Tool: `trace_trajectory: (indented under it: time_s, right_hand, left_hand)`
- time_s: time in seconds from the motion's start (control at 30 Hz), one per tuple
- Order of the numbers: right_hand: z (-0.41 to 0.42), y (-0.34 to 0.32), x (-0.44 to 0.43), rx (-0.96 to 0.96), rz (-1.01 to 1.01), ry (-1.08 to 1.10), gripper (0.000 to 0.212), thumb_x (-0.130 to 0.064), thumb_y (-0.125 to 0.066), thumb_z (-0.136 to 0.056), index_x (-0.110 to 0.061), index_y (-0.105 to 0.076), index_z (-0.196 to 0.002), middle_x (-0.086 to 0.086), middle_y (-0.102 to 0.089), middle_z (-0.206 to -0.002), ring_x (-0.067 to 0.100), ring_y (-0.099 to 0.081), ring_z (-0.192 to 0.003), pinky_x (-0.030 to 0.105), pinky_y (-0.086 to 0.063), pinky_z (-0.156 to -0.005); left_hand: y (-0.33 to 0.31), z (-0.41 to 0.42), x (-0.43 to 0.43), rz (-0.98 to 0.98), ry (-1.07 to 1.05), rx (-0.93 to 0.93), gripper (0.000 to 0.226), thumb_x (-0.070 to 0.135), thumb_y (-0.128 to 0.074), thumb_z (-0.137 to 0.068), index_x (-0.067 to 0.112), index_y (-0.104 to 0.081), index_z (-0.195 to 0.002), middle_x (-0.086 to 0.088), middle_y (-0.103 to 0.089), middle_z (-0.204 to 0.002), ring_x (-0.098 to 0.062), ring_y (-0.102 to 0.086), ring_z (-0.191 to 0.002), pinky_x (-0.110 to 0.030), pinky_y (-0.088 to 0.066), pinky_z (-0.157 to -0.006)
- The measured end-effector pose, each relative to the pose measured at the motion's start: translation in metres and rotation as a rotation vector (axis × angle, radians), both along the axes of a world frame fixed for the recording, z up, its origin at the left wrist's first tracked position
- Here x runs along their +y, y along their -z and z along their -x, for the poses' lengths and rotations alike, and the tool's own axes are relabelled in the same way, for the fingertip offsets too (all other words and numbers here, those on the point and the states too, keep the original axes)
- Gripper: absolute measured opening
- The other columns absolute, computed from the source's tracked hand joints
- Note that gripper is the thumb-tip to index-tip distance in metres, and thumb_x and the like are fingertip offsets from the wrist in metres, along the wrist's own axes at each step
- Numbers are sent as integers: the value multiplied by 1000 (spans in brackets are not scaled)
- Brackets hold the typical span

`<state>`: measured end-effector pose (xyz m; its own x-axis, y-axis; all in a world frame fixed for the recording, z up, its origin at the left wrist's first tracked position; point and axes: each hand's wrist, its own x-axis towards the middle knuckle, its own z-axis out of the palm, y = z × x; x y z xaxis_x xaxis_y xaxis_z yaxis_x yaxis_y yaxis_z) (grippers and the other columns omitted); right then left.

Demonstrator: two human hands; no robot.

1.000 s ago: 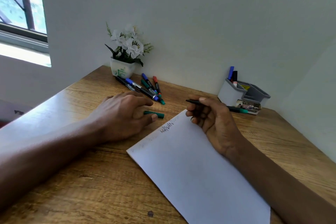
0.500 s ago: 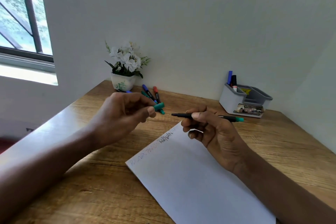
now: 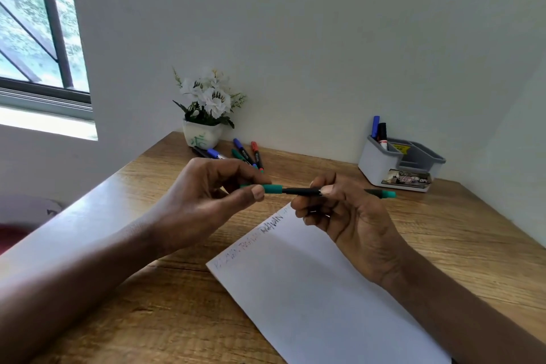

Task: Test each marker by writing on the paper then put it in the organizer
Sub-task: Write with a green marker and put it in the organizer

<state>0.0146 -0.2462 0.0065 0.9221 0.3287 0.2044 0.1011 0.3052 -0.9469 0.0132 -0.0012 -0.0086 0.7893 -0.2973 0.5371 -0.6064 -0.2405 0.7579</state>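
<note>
Marker (image 3: 301,191), black-barrelled with green end, held level above the far corner of the paper (image 3: 310,289). Right hand (image 3: 348,216) pinches the barrel; left hand (image 3: 206,198) pinches the green cap (image 3: 272,188) at the marker's tip end. Grey organizer (image 3: 381,165) stands well apart at right, two markers upright in its tall compartment. Loose markers (image 3: 246,154) lie beside the flower pot (image 3: 202,136).

Home desk (image 3: 443,245) corner (window (image 3: 35,38), potted flowers (image 3: 206,106)).
</note>
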Motion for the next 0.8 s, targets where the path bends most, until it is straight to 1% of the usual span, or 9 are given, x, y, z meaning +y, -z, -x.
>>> trace_trajectory:
  time_s: [0.1, 0.23, 0.33, 0.43, 0.57, 0.63, 0.7, 0.77, 0.8]
  right_hand:
    - [0, 1, 1, -18, 14, 0, 14, -16, -60, -81, -7, -65, -91, 21, -77, -86, 26, -74, -76, 30, -60, -67]
    - [5, 1, 7, -110, 129, 2, 12, -26, -72, -84, -15, -78, -84, 12, -76, -80, 21, -71, -73, 28, -57, -65]
    - [7, 2, 9, -119, 109, 8, 11, -23, -72, -84, -17, -76, -76, 7, -71, -69, 16, -64, -64, 26, -53, -60]
    - [8, 2, 11, -139, 77, -6, 11, -21, -74, -85, -14, -74, -76, 7, -69, -67, 16, -62, -62, 26, -52, -60]
    - [6, 3, 13, -173, 111, 7, 12, -20, -70, -85, -9, -71, -79, 9, -68, -66, 17, -61, -62, 28, -52, -62]
    - [4, 2, 13, -180, 134, 8, 19, -27, -70, -88, -7, -72, -87, 10, -70, -69, 18, -64, -64, 29, -53, -61]
    - [3, 0, 11, -217, 173, 14, 26, -32, -64, -91, -9, -74, -98, 13, -73, -76, 21, -67, -69, 28, -53, -60]
    - [-1, -2, 5, -292, 204, 48, 23, -27, -58, -97, -14, -76, -103, 15, -73, -84, 25, -67, -77, 29, -51, -61]
    - [-3, -4, 2, -318, 209, 70, 24, -25, -55, -96, -15, -76, -105, 16, -72, -89, 25, -65, -82, 30, -49, -63]
  left_hand:
    - [0, 2, -2, 20, 34, 19, 23, 38, -71, -90, 27, -77, -109, -4, -76, -95, -14, -68, -82, -22, -52, -67]
    - [0, 4, -5, 23, 104, 62, 15, 26, -72, -93, 20, -78, -106, -7, -77, -92, -13, -67, -78, -23, -52, -66]
    - [0, 7, -7, 76, 118, 78, 14, 23, -71, -92, 18, -79, -102, -8, -77, -88, -8, -66, -71, -21, -52, -62]
    - [-1, 7, -8, 99, 143, 105, 14, 22, -71, -92, 15, -79, -100, -9, -77, -87, -9, -65, -69, -20, -52, -61]
    - [-2, 8, -14, 65, 131, 89, 13, 20, -70, -92, 11, -78, -98, -9, -77, -86, -10, -66, -69, -21, -52, -61]
    - [-5, 6, -14, 23, 74, 45, 16, 27, -70, -95, 13, -77, -99, -5, -77, -86, -9, -67, -72, -25, -53, -63]
    - [-6, 0, -11, -135, -64, -35, 28, 45, -65, -94, 22, -75, -107, 2, -77, -96, -10, -70, -84, -32, -57, -71]
    - [-5, -6, -5, -387, -243, -121, 55, 68, -51, -91, 29, -64, -129, 10, -70, -124, 0, -63, -107, -27, -54, -83]
    - [-4, -8, -2, -509, -299, -132, 70, 78, -42, -89, 31, -55, -140, 10, -61, -140, 4, -55, -118, -24, -49, -90]
